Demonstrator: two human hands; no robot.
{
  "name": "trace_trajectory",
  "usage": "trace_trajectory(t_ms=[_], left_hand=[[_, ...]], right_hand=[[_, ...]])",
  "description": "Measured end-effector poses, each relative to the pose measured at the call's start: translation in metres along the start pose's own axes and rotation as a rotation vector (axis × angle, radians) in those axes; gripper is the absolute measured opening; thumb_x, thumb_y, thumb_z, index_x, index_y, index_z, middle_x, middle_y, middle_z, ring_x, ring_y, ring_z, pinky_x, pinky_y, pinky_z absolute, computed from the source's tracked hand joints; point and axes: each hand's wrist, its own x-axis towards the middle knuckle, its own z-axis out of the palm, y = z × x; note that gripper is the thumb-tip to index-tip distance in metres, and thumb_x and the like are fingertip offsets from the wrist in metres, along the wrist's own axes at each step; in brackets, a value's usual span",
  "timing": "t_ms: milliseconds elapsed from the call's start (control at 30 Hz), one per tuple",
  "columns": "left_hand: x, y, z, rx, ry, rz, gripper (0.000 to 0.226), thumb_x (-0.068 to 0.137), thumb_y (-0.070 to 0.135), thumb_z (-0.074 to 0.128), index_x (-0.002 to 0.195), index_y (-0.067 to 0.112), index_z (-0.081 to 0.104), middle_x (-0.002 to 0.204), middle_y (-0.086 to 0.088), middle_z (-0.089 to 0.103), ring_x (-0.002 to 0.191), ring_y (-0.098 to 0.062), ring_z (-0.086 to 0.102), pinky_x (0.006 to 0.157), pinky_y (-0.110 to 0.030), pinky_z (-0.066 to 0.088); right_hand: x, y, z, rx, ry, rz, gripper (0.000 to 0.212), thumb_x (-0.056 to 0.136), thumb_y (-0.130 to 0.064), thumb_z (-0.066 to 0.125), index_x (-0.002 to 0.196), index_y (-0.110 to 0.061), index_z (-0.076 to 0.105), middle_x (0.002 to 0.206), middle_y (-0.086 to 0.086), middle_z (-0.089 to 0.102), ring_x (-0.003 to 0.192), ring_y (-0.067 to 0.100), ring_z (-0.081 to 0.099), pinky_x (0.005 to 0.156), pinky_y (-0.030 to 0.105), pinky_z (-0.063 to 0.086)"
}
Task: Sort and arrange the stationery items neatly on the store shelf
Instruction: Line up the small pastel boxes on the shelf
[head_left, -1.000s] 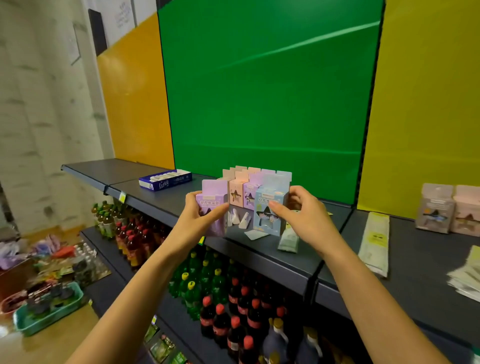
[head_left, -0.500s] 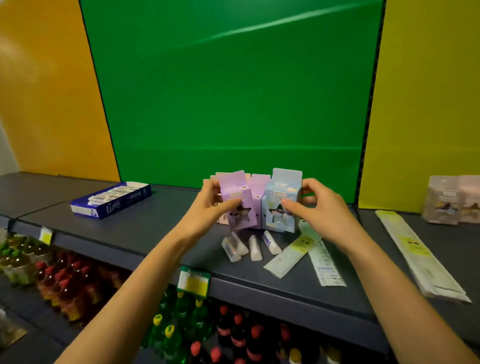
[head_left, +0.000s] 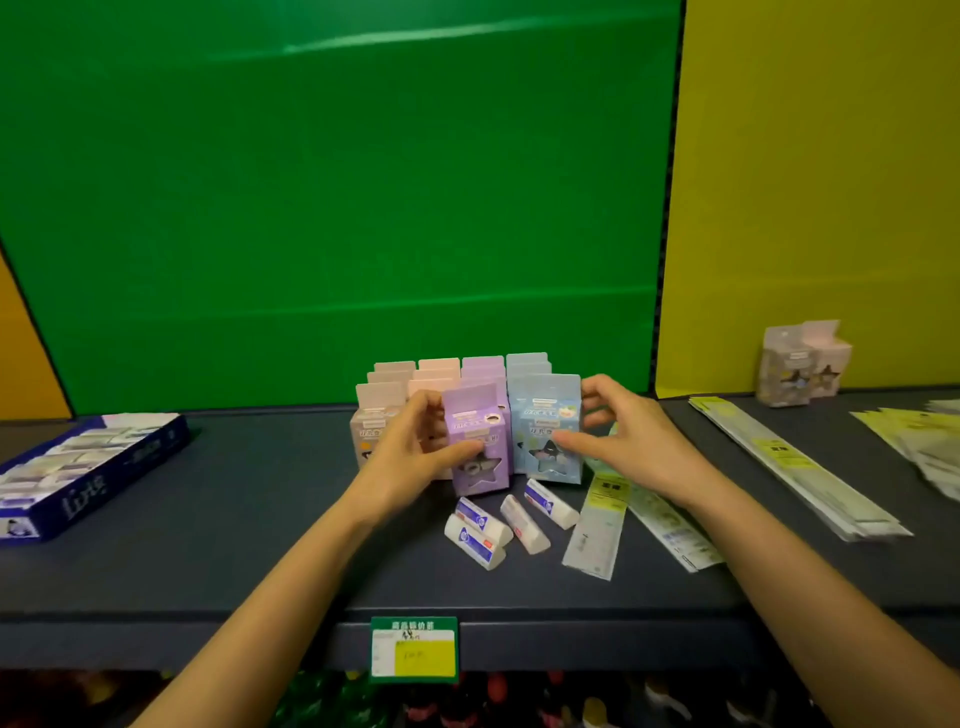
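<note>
Small pastel stationery boxes stand in rows on the dark grey shelf (head_left: 260, 519), in front of the green back panel. My left hand (head_left: 410, 452) grips a purple box (head_left: 475, 441) with a star window at the front of the rows. Beside it stands a blue box (head_left: 545, 431), held at its right edge and lower front by my right hand (head_left: 618, 441). Pink and beige boxes (head_left: 382, 400) are lined up behind and to the left. Several white erasers (head_left: 514, 522) lie loose on the shelf just in front of the boxes.
A blue tray of erasers (head_left: 88, 467) sits at the left. Flat clear packets (head_left: 597, 525) lie right of the erasers, and long packets (head_left: 789, 462) further right. Two more boxes (head_left: 800, 369) stand by the yellow panel. A price tag (head_left: 414, 649) hangs on the shelf edge.
The view has moved closer and squared up to the shelf. The purple box has been turned upright and set down in front of its row, next to the blue box.
</note>
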Motion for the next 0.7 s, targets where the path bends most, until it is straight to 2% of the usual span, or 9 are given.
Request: trace_trajectory(t_ms=[100,200,300,500,700], left_hand=[[0.002,-0.003,0.0,0.04,0.005,0.031,0.034,0.076,0.005,0.069,0.099,0.017,0.048,0.096,-0.001,0.063,0.084,-0.009,0.063,0.074,-0.015,0.055],[0.0,-0.005,0.001,0.07,0.025,0.082,0.037,0.074,0.003,0.072,0.099,0.014,0.047,0.091,0.001,0.063,0.074,0.001,0.061,0.07,-0.01,0.051],[-0.004,-0.004,0.003,0.101,0.04,0.119,0.036,0.075,0.004,0.071,0.099,0.015,0.047,0.089,0.008,0.063,0.075,0.008,0.061,0.069,-0.007,0.049],[-0.007,-0.002,0.004,0.132,0.062,0.124,0.035,0.078,0.004,0.068,0.105,0.014,0.048,0.087,0.007,0.061,0.074,0.008,0.059,0.069,-0.008,0.05],[-0.009,0.002,0.002,0.151,0.093,0.108,0.036,0.076,0.006,0.071,0.103,0.017,0.05,0.086,0.008,0.06,0.07,0.009,0.057,0.068,-0.011,0.052]], right_hand=[[0.002,0.002,0.004,0.009,-0.012,0.012,0.041,0.077,-0.022,0.072,0.112,-0.017,0.051,0.11,0.001,0.063,0.094,0.013,0.062,0.078,0.026,0.051],[0.003,0.003,0.004,0.028,-0.005,0.018,0.043,0.076,-0.022,0.073,0.11,-0.02,0.048,0.106,-0.002,0.063,0.09,0.009,0.062,0.074,0.019,0.05],[0.001,0.001,0.002,0.032,-0.006,0.024,0.043,0.075,-0.023,0.074,0.107,-0.021,0.046,0.099,-0.007,0.062,0.085,0.003,0.06,0.069,0.016,0.049],[-0.001,0.006,0.002,0.094,-0.021,0.044,0.042,0.074,-0.021,0.075,0.109,-0.019,0.05,0.099,-0.006,0.063,0.082,0.004,0.063,0.067,0.018,0.05],[-0.001,0.011,0.011,0.14,-0.044,0.051,0.037,0.078,-0.02,0.07,0.108,-0.025,0.049,0.101,-0.008,0.061,0.091,0.009,0.064,0.072,0.018,0.051]])
